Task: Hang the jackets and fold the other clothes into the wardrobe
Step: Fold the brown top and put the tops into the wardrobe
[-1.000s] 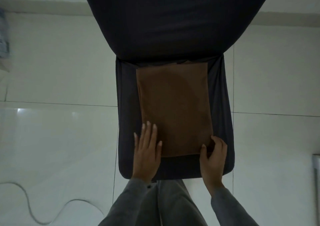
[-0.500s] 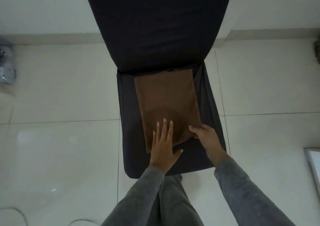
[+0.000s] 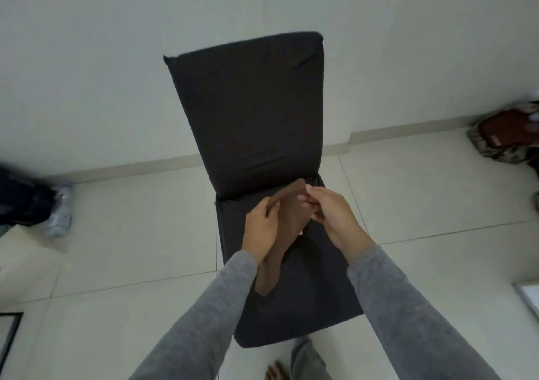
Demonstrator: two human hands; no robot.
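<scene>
While the left hand point(image 3: 261, 231) grips the folded brown cloth point(image 3: 287, 222) from beneath, the right hand point(image 3: 329, 216) pinches its top edge, above the black chair point(image 3: 250, 117).

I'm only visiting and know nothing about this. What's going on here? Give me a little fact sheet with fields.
Activity: handling a folded garment by hand
Item: brown cloth, held over the chair seat
Left hand: grips the cloth's side
Right hand: pinches its upper end
Furniture: black chair, against the wall
Floor: pale tiles; a bundle at far right
</scene>
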